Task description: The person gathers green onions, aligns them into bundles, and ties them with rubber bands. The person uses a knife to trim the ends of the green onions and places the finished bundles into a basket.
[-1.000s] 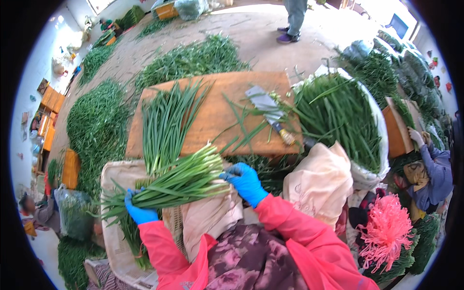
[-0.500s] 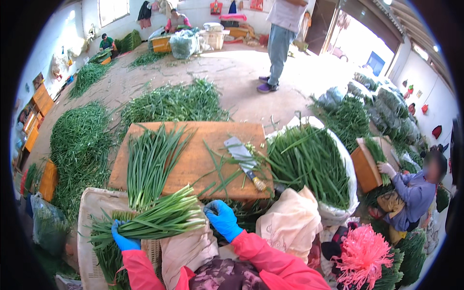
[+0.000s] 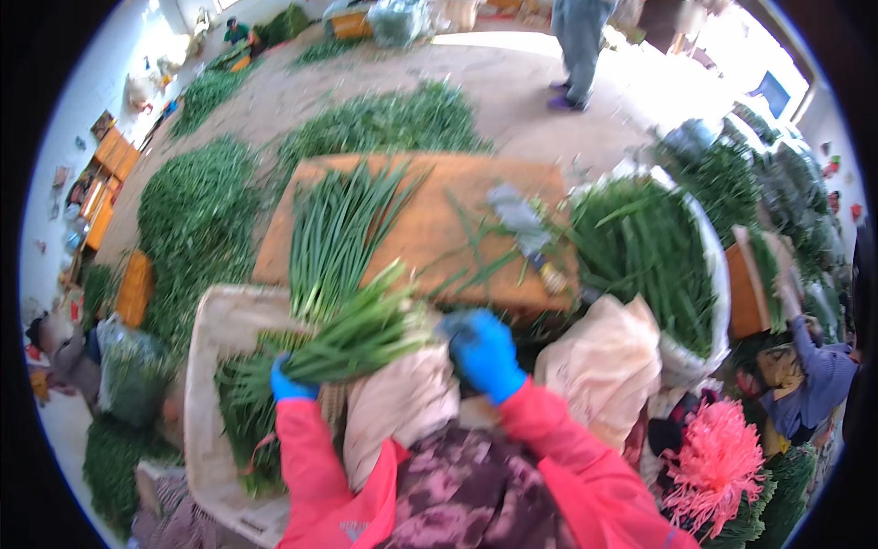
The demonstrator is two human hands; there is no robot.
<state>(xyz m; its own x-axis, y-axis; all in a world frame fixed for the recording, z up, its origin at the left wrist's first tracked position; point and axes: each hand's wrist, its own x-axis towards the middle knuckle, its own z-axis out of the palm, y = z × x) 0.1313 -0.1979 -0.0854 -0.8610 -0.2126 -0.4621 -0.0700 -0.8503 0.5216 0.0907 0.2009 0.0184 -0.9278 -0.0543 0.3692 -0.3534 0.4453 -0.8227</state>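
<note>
Beyond the desk point(image 3: 412, 238), floor point(image 3: 521, 128) is stretching away; by the desk's near edge I'm holding a green bundle point(image 3: 364, 331), left fingers point(image 3: 283, 373) closed around it; half-curled right fingers point(image 3: 465, 344) are hovering beside its pale ends, hold unclear.

Right hand point(image 3: 487, 357) blurred, left hand point(image 3: 293, 380) partly covered
The chive bundle point(image 3: 361, 340) hides most left fingers; towards two o'clock, the cleaver point(image 3: 519, 220) looks smeared; at one o'clock, the top edge crops a standing person point(image 3: 581, 46).

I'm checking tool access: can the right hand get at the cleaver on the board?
Probably yes: the right hand appears empty, and the cleaver lies with its handle nearest that hand, seemingly uncovered.
</note>
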